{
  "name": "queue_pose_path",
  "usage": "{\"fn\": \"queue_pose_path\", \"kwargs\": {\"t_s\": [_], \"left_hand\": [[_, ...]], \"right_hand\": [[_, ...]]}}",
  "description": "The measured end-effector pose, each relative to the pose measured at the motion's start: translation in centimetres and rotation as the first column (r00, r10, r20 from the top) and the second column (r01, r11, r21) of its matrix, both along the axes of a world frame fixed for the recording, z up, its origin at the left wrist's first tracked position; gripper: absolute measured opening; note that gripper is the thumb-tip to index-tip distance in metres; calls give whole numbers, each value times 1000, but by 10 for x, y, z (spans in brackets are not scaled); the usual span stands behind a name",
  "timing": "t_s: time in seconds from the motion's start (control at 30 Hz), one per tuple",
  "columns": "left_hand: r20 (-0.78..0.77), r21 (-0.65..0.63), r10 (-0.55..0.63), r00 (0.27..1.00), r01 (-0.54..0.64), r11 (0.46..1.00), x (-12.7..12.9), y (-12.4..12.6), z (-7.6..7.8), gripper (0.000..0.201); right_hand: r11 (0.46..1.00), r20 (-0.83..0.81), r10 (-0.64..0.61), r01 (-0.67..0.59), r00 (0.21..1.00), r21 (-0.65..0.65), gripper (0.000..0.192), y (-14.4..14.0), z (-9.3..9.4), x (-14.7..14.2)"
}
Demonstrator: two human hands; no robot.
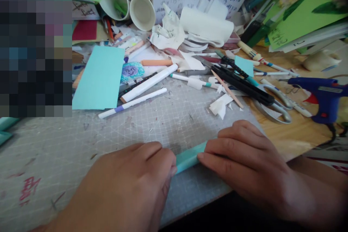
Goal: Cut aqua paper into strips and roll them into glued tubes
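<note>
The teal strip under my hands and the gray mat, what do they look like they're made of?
The teal strip, pressed flat by the left hand and right hand, looks like matte paper or thin card: it holds a folded edge and shows no shine. The gray mat looks like a rubbery plastic cutting mat, dull, with a printed white grid and scuffs.

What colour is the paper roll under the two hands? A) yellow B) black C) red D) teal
D, the paper roll showing between the left hand and right hand on the cutting mat is teal.
</note>
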State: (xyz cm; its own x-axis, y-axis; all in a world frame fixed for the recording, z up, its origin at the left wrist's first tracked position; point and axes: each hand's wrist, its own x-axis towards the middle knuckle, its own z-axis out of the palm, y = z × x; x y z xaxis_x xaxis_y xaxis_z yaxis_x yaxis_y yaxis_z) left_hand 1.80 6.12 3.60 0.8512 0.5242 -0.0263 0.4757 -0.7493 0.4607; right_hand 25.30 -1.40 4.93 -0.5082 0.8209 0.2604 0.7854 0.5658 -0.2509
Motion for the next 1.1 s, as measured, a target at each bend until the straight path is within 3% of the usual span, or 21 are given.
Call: {"fn": "queue_pose_path", "kwargs": {"t_s": [0.33, 0.6, 0.93, 1.1], "left_hand": [[-32, 126, -30, 999, 34, 991, -5, 1, 0, 21], [47, 178, -103, 994, 93, 980, -3, 1, -2, 24], [10, 269, -135, 991, 128, 955, -9, 3, -8, 11], [30, 295, -125, 992, 111, 949, -4, 4, -3, 15]], "right_hand": [[1000, -8, 4, -4, 1000, -8, 19, 4, -1, 1], [1000, -5, 19, -19, 1000, -15, 23, 6, -2, -1], [1000, 23, 14, -14, 1000, 5, 25, 7, -1, -1], [1000, 33, 5, -4, 999, -10, 25, 8, -3, -1]]}}
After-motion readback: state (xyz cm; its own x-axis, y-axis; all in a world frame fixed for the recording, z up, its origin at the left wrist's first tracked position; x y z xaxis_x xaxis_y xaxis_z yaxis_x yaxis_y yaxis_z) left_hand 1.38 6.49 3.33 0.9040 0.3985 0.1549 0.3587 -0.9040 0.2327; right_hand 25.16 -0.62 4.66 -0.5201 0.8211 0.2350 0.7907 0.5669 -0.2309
